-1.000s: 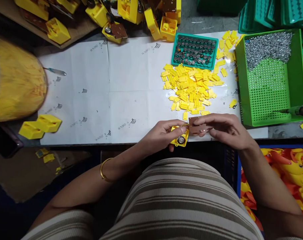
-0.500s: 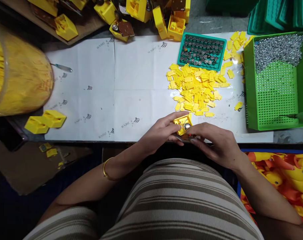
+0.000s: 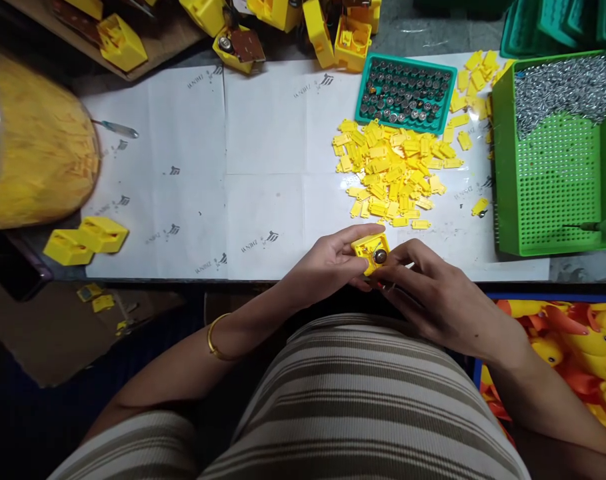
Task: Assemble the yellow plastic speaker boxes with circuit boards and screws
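Observation:
In the head view, a small open yellow plastic housing [image 3: 363, 245] is gripped by my left hand [image 3: 327, 267], thumb across its near side and fingers around the far side and below. A round, dark metal part [image 3: 380, 256] and thin wires show inside the housing. My right hand [image 3: 437, 290] is closed at the housing's lower right edge, with finger and thumb drawn together. What those fingertips hold is too small and hidden to make out; a bit of red shows there. Beyond the hands lies a pile of small yellow plastic covers [image 3: 393, 167].
A teal tray [image 3: 449, 100] of round metal parts stands behind the pile. On the right is a green basket [image 3: 505, 167] of screws, with a screwdriver [image 3: 605, 228]. A large tub [image 3: 47, 147], two yellow housings [image 3: 105, 235] and a thin-shafted tool [image 3: 120, 129] are left.
The round metal part in the housing is now uncovered, as my right fingers have moved off it to the lower right edge. The housing has shifted slightly right in my left hand.

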Available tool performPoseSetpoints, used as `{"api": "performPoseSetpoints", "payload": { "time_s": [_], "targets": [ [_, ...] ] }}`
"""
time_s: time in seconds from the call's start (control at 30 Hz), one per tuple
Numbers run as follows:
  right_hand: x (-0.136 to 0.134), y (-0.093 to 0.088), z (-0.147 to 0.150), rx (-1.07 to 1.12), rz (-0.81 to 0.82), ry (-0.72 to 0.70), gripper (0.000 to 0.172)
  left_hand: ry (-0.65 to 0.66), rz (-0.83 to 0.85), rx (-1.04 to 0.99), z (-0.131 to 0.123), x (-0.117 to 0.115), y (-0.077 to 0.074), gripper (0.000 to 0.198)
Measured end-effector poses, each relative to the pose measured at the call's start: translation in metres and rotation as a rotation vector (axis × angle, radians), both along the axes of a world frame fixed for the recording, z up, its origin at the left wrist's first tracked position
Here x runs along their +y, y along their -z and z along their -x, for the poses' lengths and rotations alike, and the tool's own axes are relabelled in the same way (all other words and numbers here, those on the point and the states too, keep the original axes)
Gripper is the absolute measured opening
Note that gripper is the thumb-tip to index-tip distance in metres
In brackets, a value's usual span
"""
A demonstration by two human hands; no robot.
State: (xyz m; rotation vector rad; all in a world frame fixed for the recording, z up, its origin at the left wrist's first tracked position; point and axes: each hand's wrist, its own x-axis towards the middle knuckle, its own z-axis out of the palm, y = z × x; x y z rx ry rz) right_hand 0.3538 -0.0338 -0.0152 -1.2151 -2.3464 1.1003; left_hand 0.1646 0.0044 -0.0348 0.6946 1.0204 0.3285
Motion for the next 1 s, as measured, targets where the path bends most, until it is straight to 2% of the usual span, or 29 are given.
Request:
{"api": "performPoseSetpoints", "payload": {
  "time_s": [0.17, 0.33, 0.47, 0.67, 0.8, 1.0],
  "targets": [
    [0.005, 0.008, -0.008, 0.181, -0.033, 0.196, 0.017, 0.007, -0.015, -0.023, -0.001, -0.002, 0.000, 0.061],
    [0.006, 0.016, -0.009, 0.290, -0.065, 0.262, 0.024, -0.007, -0.028, -0.045, -0.002, -0.007, 0.002, 0.060],
    [0.005, 0.017, -0.007, 0.285, -0.079, 0.261, 0.028, -0.012, -0.026, -0.076, -0.002, -0.011, 0.006, 0.060],
    [0.009, 0.013, -0.008, 0.191, -0.048, 0.295, 0.022, -0.004, -0.015, -0.146, 0.000, -0.013, 0.005, 0.062],
    [0.013, 0.012, -0.009, 0.169, -0.012, 0.212, 0.006, 0.019, -0.022, -0.096, -0.001, -0.012, 0.003, 0.060],
    [0.015, 0.012, -0.007, 0.114, -0.057, 0.148, 0.009, 0.007, 0.024, -0.150, -0.002, -0.009, 0.006, 0.056]
  ]
}}
